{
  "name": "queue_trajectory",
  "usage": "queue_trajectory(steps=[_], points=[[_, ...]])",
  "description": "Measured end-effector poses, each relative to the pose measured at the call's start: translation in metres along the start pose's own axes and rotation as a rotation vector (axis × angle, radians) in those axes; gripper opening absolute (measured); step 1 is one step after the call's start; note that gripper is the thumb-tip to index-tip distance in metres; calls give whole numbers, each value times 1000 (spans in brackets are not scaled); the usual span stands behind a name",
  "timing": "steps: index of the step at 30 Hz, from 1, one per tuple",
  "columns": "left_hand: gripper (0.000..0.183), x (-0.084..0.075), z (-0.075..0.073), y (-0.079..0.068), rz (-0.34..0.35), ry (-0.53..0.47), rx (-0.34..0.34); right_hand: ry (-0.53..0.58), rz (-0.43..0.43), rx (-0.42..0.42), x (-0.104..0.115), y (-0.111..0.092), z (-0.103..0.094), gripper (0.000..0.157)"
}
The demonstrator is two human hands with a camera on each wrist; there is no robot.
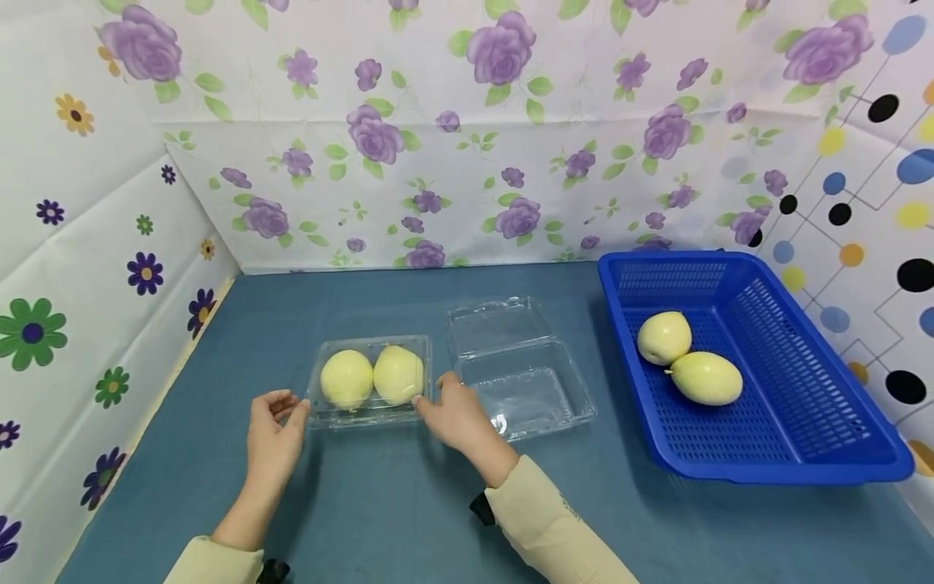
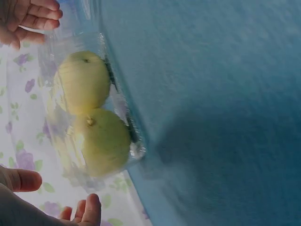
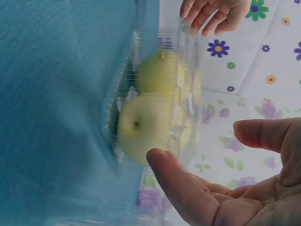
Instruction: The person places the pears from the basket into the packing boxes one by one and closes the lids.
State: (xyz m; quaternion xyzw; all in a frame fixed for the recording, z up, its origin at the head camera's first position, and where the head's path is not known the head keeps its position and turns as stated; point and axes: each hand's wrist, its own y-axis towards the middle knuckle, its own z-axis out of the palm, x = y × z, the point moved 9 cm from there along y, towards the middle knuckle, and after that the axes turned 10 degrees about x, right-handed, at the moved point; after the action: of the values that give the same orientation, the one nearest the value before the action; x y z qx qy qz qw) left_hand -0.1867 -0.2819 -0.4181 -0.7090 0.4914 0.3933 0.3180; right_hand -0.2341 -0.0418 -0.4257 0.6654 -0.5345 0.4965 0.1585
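Note:
A clear plastic clamshell box (image 1: 368,416) with its lid down lies on the table, holding two pale yellow-green pears (image 1: 346,379) side by side. At its left end is my left hand (image 1: 276,438), thumb and fingers spread apart. My right hand (image 1: 461,418) is by the box's right front corner; the right wrist view shows its thumb and fingers apart, gripping nothing. Whether the fingertips touch the plastic cannot be told. To the right, a second clear clamshell box (image 1: 521,389) stands with its lid laid back and no fruit in it, partly behind my right hand.
A blue plastic basket (image 1: 773,438) stands at the right of the table, with two more pears (image 1: 704,379) inside near its left wall. Floral-patterned sheets (image 1: 438,195) rise behind and at both sides of the blue-green tabletop (image 1: 394,511).

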Motion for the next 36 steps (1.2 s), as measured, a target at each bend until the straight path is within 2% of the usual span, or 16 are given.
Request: queue_trajectory(steps=[3, 8, 10, 12, 16, 19, 22, 25, 29, 36], points=[[42, -10, 1, -4, 62, -7, -19, 5, -7, -12, 1, -4, -4, 56], [38, -33, 3, -15, 249, 51, -59, 0, -22, -33, 2, -11, -9, 55], [38, -41, 4, -19, 295, 79, -74, -5, -42, -48, 4, -14, -12, 53], [38, -46, 7, -20, 297, 78, -67, -10, -66, -65, 7, -17, -16, 52], [40, -52, 13, -19, 236, 34, -20, -21, -107, -100, 11, -22, -25, 50], [42, -57, 17, -17, 221, 13, 21, -23, -130, -121, 15, -25, -32, 50], [42, -61, 22, -17, 234, -1, 41, -22, -156, -124, 18, -29, -38, 49], [39, -64, 25, -17, 266, 1, 33, -33, -169, -117, 19, -33, -44, 51], [37, -69, 29, -16, 306, 4, 30, -58, -157, -126, 18, -38, -53, 51], [38, -74, 44, -13, 300, -46, 99, -69, -151, -156, 15, -46, -67, 51]])
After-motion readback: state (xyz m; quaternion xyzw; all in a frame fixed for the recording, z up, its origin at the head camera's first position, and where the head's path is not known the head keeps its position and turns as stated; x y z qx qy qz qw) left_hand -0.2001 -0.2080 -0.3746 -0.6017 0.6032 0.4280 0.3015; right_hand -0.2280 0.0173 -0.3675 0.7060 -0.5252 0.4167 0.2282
